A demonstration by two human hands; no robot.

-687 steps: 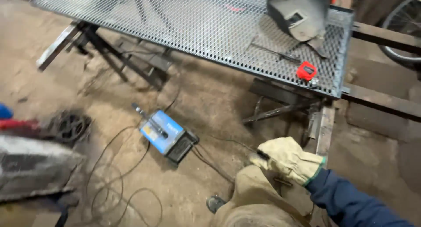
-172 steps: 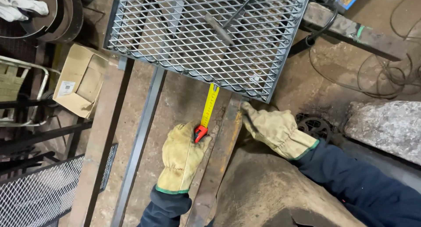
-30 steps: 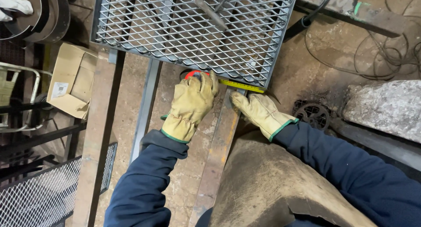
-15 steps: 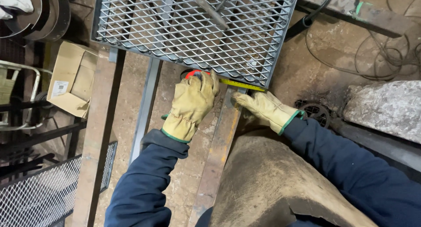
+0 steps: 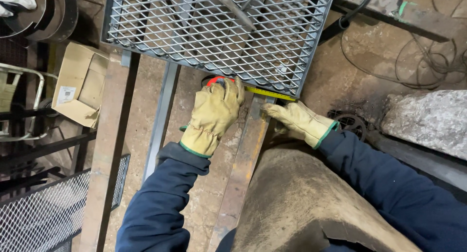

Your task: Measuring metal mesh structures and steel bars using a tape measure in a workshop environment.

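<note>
My left hand (image 5: 214,115), in a tan leather glove, grips a red tape measure case (image 5: 217,81) just below the near edge of the expanded-metal grate (image 5: 219,33). Its yellow tape blade (image 5: 270,93) runs to the right along that edge. My right hand (image 5: 297,120), also gloved, rests with fingers flat on the top end of a rusty flat steel bar (image 5: 243,164), fingertips touching the tape near the bar's end. My knee in tan trousers fills the lower right.
A grey steel tube (image 5: 163,120) and a rusty wide bar (image 5: 109,154) lie on the concrete floor to the left. A cardboard box (image 5: 80,89) sits further left. Cables (image 5: 418,62) and a stone block (image 5: 428,120) lie right. Another mesh panel (image 5: 44,213) is lower left.
Both hands stay at the grate's edge with the tape stretched between them. My right hand shifted slightly along the bar's end; the left is unchanged.
</note>
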